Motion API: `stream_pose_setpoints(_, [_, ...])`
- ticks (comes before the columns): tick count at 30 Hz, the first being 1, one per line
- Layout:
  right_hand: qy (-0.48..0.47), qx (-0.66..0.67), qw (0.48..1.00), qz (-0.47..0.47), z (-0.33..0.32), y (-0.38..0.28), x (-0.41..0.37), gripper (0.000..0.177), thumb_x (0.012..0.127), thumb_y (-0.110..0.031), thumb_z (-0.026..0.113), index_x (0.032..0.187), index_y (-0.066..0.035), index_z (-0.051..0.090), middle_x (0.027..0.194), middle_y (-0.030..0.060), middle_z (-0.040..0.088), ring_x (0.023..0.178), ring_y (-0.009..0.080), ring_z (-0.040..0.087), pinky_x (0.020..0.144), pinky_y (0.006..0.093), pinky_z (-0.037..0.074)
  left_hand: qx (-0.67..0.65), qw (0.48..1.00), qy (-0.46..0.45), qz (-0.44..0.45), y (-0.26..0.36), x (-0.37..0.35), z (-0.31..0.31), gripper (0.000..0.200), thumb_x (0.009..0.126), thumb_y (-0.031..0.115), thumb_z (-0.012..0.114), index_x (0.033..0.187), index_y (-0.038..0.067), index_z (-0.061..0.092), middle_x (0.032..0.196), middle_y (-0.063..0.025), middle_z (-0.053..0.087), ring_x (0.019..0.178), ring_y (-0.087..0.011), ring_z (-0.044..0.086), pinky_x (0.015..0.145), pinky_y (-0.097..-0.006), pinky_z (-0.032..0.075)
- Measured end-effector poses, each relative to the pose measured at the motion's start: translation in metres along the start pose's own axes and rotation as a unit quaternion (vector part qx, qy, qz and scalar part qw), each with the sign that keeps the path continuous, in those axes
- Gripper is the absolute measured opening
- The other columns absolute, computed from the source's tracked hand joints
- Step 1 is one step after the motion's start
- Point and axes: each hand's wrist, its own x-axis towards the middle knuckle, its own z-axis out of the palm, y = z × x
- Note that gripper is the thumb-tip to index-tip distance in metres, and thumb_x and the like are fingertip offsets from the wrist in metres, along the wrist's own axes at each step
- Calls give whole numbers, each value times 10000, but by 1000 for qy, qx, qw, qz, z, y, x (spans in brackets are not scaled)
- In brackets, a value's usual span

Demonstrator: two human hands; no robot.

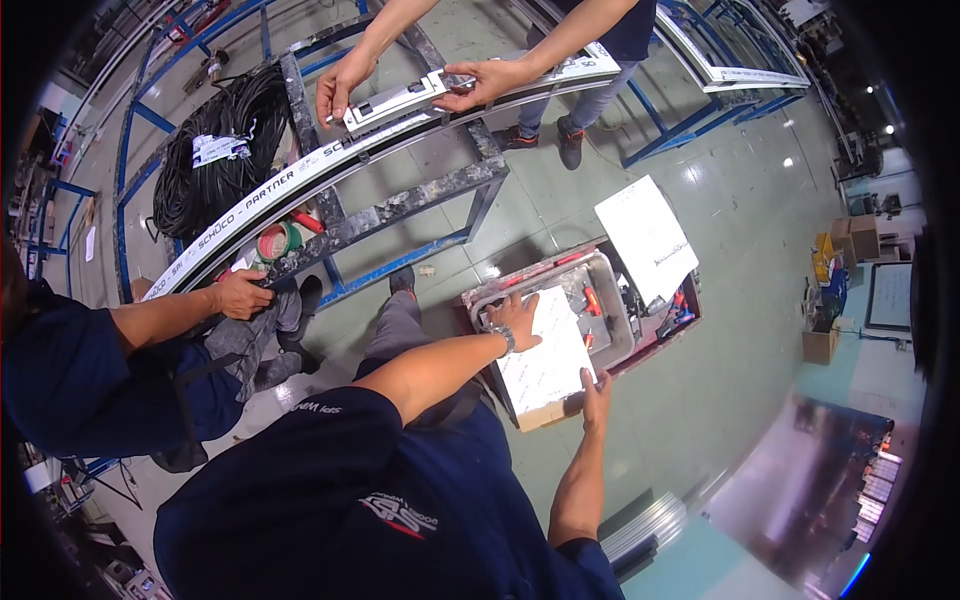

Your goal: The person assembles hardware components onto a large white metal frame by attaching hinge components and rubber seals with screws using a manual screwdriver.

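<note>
A cardboard box (548, 352) with a white printed top and brown side sits at the near end of a grey tray (622, 300), covering part of it. My left hand (517, 322) lies on the box's top at its far left, fingers spread, a watch on the wrist. At the box's near right corner, my right hand (596, 400) grips the edge, thumb up; its other fingers are partly hidden. Red-handled tools (591, 299) lie in the tray beside the box. A white printed sheet or flat box (647, 240) rests across the tray's far right side.
A long white profile (270, 190) lies across a blue-and-grey steel frame (400, 205). One co-worker's hands (475, 85) hold a white metal part (400, 103) on it; another co-worker's hand (243, 294) is at left. A black cable bundle (215, 150) and green tape roll (280, 240) lie nearby.
</note>
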Motion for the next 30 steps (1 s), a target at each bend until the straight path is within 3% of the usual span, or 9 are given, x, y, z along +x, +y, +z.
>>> stream_pose_setpoints(6, [-147,13,989,-24,-9,-9,17,567,892,-434,696,1202,39,662,1004,103,697,899,183,616,840,322,483,45,998,17,29,-9,7,10,1013,738,519,753,1552,214,232,1465,-246,321,1388,-441,324,1037,-667,325])
stream_pose_setpoints(9, [-181,-183,964,66,-11,-36,23,709,820,-554,731,1179,54,671,1018,123,716,877,197,648,794,311,499,39,998,11,44,-15,12,11,1015,753,527,744,1562,232,206,1470,-231,330,1367,-423,365,1023,-630,367])
stream_pose_setpoints(10, [-148,-163,973,62,-8,-35,24,748,779,-576,761,1170,56,670,983,124,705,821,218,642,775,334,504,30,998,-8,47,-16,15,6,1016,757,523,741,1565,242,193,1472,-225,332,1367,-421,366,1024,-626,368])
stream_pose_setpoints(13, [-168,-48,969,173,-5,-48,15,789,801,-517,766,1253,106,595,1117,205,677,984,269,663,828,353,533,20,997,-44,53,-19,12,-6,1026,760,516,741,1572,274,164,1473,-218,335,1366,-418,370,1030,-608,373])
stream_pose_setpoints(14, [-159,8,979,125,-2,-34,20,780,804,-467,782,1251,137,570,1112,200,678,937,257,676,788,339,548,19,997,-41,56,-21,14,-5,1029,757,518,742,1573,278,163,1470,-218,339,1368,-416,368,1032,-601,375])
stream_pose_setpoints(17, [-148,15,977,153,-8,-48,12,727,811,-423,788,1186,169,593,1067,206,691,877,252,685,749,325,543,-15,998,-28,53,-17,8,-8,1049,743,536,751,1574,289,161,1448,-224,373,1350,-416,395,1035,-581,381])
stream_pose_setpoints(21, [-78,-35,985,150,-24,-83,-14,633,848,-405,751,1093,168,641,952,181,706,776,233,677,681,310,524,-83,991,-88,57,-13,6,-17,1098,711,588,763,1576,212,200,1414,-260,438,1305,-436,446,1057,-531,385])
stream_pose_setpoints(27, [-53,-170,978,111,-33,-164,-23,495,884,-389,702,1026,84,706,865,142,703,691,190,650,613,303,488,-219,962,-91,132,-25,43,45,1081,776,662,679,1548,40,250,1450,-317,420,1371,-445,389,1149,-417,306])
stream_pose_setpoints(30, [-45,-245,966,70,-17,-204,-29,512,860,-430,709,1066,39,729,900,158,723,803,227,672,732,342,514,-248,954,-135,96,-29,27,17,1058,828,681,612,1577,89,157,1511,-343,309,1433,-454,285,1185,-440,236])
